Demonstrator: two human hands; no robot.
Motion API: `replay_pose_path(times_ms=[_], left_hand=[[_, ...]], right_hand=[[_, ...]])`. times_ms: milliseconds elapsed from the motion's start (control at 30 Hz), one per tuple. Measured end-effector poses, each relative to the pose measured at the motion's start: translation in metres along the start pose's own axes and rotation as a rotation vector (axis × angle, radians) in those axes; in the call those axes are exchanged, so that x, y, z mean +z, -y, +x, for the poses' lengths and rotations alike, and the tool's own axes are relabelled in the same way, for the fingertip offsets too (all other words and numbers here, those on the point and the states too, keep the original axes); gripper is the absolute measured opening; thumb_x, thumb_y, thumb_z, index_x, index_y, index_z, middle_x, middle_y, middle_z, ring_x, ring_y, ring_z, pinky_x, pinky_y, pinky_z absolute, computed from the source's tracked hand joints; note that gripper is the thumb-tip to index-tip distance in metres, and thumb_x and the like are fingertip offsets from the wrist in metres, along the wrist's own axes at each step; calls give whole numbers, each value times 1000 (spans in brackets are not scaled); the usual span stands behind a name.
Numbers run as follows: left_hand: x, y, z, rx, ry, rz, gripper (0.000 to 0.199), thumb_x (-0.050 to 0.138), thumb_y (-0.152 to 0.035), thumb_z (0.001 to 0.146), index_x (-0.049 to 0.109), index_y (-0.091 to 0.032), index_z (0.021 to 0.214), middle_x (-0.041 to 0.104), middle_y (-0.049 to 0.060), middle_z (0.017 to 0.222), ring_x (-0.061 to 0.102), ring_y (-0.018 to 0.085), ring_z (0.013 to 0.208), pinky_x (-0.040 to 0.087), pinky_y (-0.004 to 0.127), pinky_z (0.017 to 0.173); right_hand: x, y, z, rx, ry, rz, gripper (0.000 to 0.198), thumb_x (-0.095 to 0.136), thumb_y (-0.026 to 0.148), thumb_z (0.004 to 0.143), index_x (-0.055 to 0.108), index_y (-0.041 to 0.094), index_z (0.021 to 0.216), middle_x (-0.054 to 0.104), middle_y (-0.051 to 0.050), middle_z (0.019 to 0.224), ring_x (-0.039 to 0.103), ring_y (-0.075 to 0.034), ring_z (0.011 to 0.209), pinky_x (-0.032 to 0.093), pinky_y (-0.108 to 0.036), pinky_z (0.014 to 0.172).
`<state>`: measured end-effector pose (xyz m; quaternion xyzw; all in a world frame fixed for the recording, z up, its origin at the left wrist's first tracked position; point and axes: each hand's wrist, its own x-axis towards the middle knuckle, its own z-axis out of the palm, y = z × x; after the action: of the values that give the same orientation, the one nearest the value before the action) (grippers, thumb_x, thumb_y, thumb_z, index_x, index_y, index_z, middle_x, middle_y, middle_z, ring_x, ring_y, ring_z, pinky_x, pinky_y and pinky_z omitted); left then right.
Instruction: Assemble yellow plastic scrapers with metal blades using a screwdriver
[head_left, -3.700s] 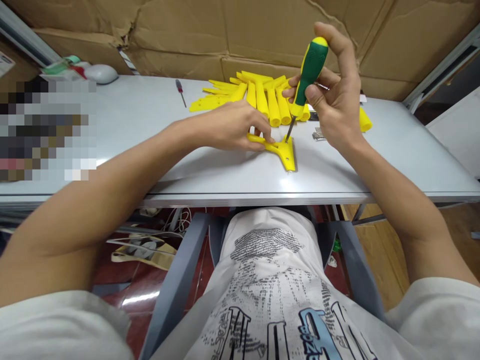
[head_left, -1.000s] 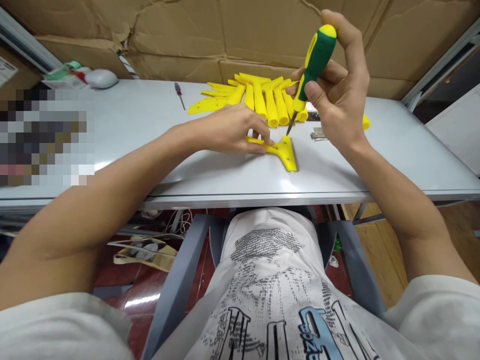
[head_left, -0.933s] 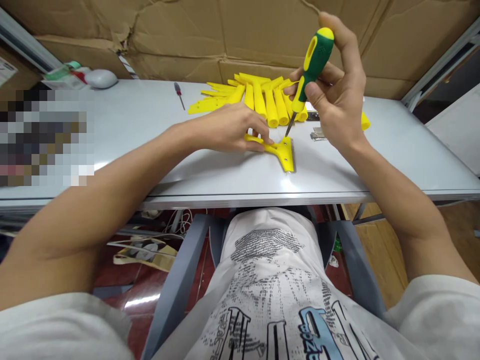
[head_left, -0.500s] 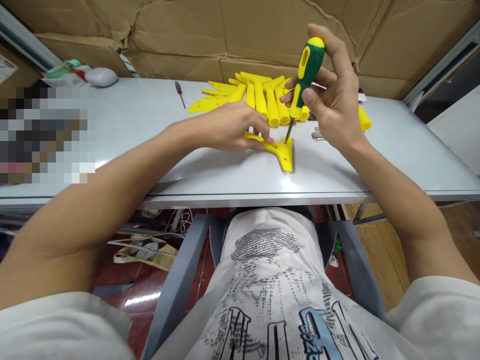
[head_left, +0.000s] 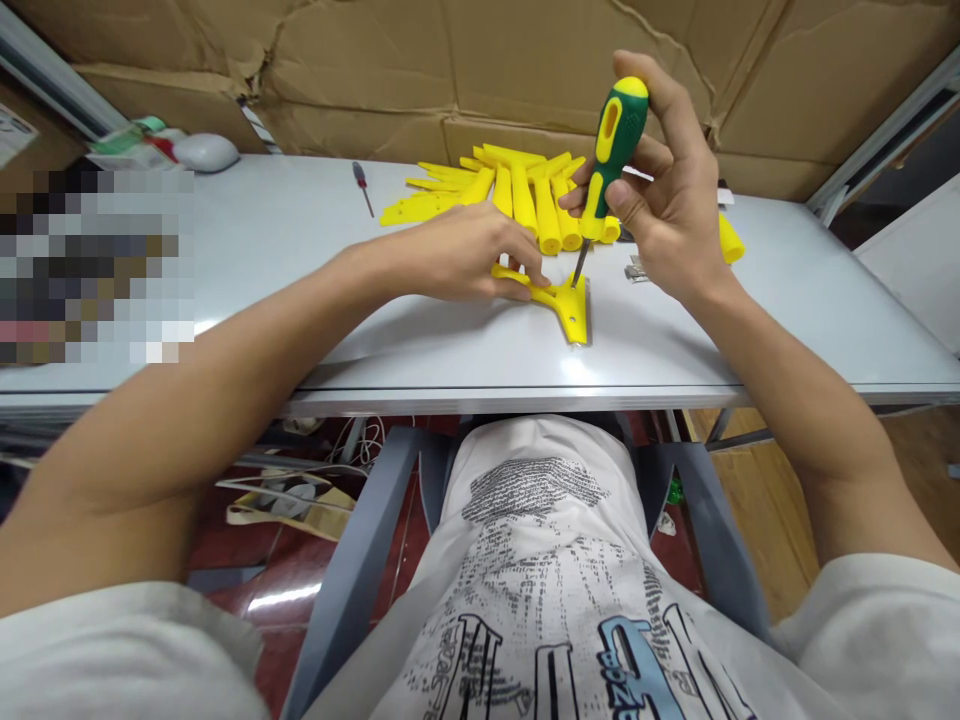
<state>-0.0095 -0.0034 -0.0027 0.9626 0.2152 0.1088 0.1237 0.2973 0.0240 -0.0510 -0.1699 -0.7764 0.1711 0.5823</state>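
My left hand [head_left: 484, 255] is closed around the handle of a yellow scraper [head_left: 574, 312], which lies on the table with its wide blade end toward the right. A thin clear or metal strip runs along that end. My right hand [head_left: 667, 190] grips a green and yellow screwdriver [head_left: 616, 140] by its handle, shaft tilted down. Its tip meets the upper of two screw spots on the scraper head. Behind my hands lies a pile of yellow scraper handles [head_left: 521, 195]. Small metal pieces [head_left: 636, 268] rest beside my right hand.
A second, smaller screwdriver [head_left: 362, 187] lies at the back left of the table [head_left: 817, 300]. A white computer mouse [head_left: 205, 153] is farther left. One more yellow piece [head_left: 730, 240] sits behind my right wrist. Cardboard [head_left: 360, 70] lines the back.
Almost nothing differs. The screwdriver tip stays on the same screw spot and both hands keep their grips; the whole view has shifted very slightly.
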Motion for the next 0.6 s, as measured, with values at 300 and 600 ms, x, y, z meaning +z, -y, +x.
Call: replay_pose_path(times_ms=[300,600], left_hand=[[-1,-1,0,12,-2,1,36,83,-67,117,103,-38,125,100,5,125,91,30,113,56,38,100],[0,1,0,19,7,5,34,83,-61,118,103,-36,128,99,4,124,89,27,109,55,36,100]], right_hand=[[4,2,6,75,12,60,129,87,119,76,56,64,188,67,8,191,89,-30,118,84,-54,106],[-9,44,6,180,178,69,112,100,105,91,61,62,186,39,15,214,89,-33,145,86,-50,116]])
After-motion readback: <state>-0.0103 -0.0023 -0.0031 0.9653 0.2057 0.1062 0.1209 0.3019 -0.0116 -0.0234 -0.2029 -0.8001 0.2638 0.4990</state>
